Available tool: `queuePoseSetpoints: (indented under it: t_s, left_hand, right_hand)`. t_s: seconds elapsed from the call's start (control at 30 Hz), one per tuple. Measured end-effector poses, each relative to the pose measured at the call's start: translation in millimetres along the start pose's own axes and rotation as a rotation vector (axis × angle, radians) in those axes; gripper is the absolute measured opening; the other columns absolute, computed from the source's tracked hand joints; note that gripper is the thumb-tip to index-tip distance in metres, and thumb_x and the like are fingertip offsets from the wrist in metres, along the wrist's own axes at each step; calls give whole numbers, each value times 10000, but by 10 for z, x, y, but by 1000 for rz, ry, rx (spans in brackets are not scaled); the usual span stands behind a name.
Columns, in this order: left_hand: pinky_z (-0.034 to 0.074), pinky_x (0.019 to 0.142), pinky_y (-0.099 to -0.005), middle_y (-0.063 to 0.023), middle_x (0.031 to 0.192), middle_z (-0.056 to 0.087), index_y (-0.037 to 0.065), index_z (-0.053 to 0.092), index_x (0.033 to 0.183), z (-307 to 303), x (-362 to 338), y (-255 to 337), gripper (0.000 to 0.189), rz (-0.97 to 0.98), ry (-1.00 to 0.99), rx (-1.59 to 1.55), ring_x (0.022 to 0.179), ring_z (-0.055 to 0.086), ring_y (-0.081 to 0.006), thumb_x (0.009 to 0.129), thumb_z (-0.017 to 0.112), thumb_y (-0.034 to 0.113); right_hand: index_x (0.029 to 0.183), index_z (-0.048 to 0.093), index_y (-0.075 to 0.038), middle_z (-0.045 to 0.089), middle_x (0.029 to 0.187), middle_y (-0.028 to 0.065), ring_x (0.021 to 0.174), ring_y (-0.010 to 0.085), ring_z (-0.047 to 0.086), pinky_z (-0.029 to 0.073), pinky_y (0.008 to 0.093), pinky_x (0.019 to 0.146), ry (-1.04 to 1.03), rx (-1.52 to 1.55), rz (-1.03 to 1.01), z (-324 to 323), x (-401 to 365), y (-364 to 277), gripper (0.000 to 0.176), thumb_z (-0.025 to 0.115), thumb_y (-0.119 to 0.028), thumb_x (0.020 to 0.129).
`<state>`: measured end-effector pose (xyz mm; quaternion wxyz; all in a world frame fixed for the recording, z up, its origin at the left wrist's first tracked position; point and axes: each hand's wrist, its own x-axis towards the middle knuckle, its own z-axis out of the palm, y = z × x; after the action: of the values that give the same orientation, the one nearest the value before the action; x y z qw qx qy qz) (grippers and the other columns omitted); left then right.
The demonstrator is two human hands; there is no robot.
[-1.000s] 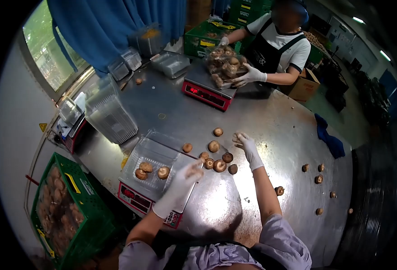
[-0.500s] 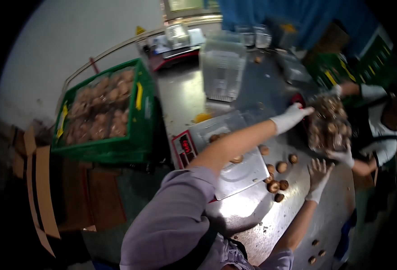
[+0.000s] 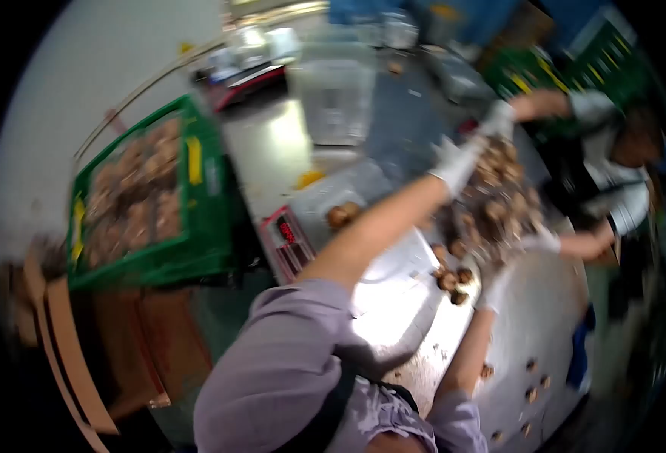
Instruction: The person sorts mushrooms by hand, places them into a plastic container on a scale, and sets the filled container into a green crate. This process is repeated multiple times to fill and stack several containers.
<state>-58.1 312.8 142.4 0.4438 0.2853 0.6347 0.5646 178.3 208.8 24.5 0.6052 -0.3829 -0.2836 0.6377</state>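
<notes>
Clear packs of brown mushrooms [image 3: 510, 208] are held above the right part of the metal table, blurred by motion. My left hand [image 3: 457, 161], in a white glove, grips their far left end, its thumb standing apart. At their near end is my right hand [image 3: 493, 287], also gloved, closed against the packs with its fingertips smeared. A co-worker's gloved hands [image 3: 542, 241] are on the same packs from the opposite side. Below my left forearm lies a scale [image 3: 286, 240] with a red display; some loose mushrooms [image 3: 340, 215] sit on its plate.
A green crate [image 3: 208, 181] filled with packed mushrooms stands at the left, above cardboard boxes [image 3: 125, 332]. Stacked clear trays [image 3: 333, 98] and a second scale [image 3: 250, 81] are at the back. Loose mushrooms [image 3: 448, 281] lie on the table [image 3: 533, 317] beside the scale and near its front edge.
The mushroom packs have come nearer to me and tilted. My right hand, open before, has moved up against their near end. My left hand has gone from touching to gripping them. The view has shifted.
</notes>
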Motion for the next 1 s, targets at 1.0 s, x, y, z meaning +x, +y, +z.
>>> queuePoseSetpoints:
  t_s: [1.0]
  left_hand:
    - [424, 709, -346, -22, 895, 625, 160, 651, 931, -577, 43, 154, 294, -244, -542, 35, 775, 559, -156, 735, 663, 378]
  right_hand:
    - [1200, 518, -93, 550, 1179, 143, 1057, 329, 528, 439, 512, 883, 47, 124, 217, 97, -319, -432, 484, 529, -428, 849]
